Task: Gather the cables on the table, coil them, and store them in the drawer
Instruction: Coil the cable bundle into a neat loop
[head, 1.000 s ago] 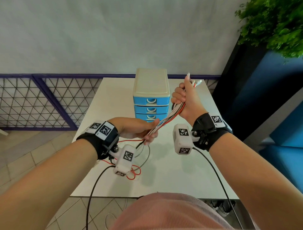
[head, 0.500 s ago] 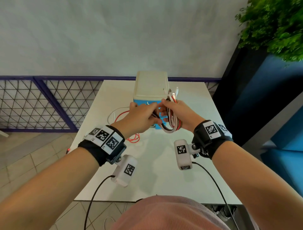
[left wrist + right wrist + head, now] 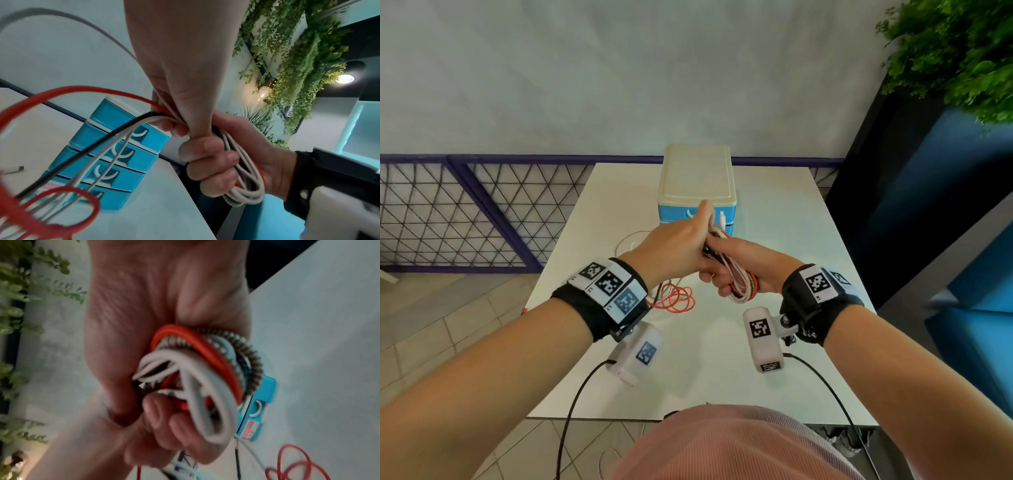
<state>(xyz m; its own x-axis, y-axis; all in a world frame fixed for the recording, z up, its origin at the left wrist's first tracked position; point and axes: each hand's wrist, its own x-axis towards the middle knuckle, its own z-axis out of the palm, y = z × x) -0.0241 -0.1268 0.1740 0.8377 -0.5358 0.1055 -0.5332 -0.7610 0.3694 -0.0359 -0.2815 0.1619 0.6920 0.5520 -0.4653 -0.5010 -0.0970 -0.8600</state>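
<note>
A coiled bundle of white, red and braided cables (image 3: pixel 741 281) sits just right of the middle of the head view, above the white rectangular table (image 3: pixel 774 222). The right hand (image 3: pixel 743 265) has its fingers curled tightly round the bundle; in the right wrist view the loops (image 3: pixel 207 378) bulge out of the fist at the centre of the frame, white strands in front, a red one and a ribbed braided one behind. The left hand (image 3: pixel 678 246), just left of it and touching it, pinches the uncoiled strands where they enter the bundle, with one finger stretched up toward the top of the frame. In the left wrist view a red, a black and several white strands (image 3: pixel 115 134) run from that pinch down to the lower left corner. The loose tail of the red cable (image 3: pixel 676 298) lies in loops on the table below the left wrist, and a thin white strand (image 3: pixel 626 240) curves on the table to the left of the hands.

Behind the hands, in the upper middle of the head view, stands a small blue plastic drawer unit with a cream top (image 3: pixel 697 178); in the left wrist view its drawers (image 3: pixel 115 155) all sit closed. A green leafy plant (image 3: pixel 955 51) fills the upper right corner.
</note>
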